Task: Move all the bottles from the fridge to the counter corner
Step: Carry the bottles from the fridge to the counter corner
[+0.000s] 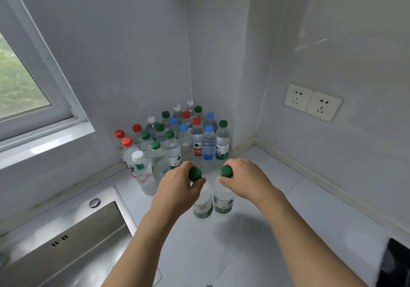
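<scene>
Green-capped and clear, two bottles stood side by side on the pale counter (255, 242) at the frame's centre, the left hand (177, 189) curled round the neck of the left bottle (202, 202) and the right hand (244, 180) gripping the neck of the right bottle (223, 202). Just above them a packed cluster of bottles (175, 136) with red, blue, green and white caps filled the wall corner, blocking the way deeper in. A steel sink (66, 242) lay at lower left, a window (20, 76) at upper left and two wall sockets (312, 102) at right.

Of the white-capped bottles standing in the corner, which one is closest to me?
The white-capped bottle at the group's front left edge, by the sink. The other white caps sit farther back toward the wall corner.
</scene>
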Tool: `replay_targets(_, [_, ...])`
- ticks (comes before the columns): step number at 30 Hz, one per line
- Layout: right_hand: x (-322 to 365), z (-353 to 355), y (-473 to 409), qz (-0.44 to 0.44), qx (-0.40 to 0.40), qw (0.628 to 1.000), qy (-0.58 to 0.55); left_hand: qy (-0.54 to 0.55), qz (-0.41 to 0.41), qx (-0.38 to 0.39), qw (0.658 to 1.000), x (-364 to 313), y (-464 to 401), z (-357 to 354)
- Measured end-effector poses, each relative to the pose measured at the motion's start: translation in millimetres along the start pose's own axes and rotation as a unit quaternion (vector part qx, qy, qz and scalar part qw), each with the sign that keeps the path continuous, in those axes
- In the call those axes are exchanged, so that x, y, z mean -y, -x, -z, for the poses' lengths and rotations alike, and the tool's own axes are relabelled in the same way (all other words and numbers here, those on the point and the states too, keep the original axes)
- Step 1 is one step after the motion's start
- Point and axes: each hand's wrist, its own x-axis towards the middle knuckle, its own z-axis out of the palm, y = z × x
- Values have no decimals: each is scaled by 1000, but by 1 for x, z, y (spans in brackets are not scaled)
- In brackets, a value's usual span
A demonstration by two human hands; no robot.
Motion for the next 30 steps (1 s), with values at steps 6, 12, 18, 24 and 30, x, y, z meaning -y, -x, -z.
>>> replay_targets(6, [7, -21, -86, 24, 42, 999, 16, -3, 15, 10, 1000, 41, -65, -10])
replay_targets(12, [6, -42, -156, 47, 94, 993, 45, -7, 23, 31, 999, 75, -114, -29])
replay_targets(18, [13, -55, -210, 73, 106, 990, 61, -12, 30, 50, 998, 100, -150, -49])
replay_targets(24, [15, -58, -239, 101, 94, 987, 79, -23, 25, 47, 998, 111, -175, -57])
replay_targets(30, [14, -63, -243, 102, 87, 990, 47, -38, 11, 55, 998, 115, -179, -63])
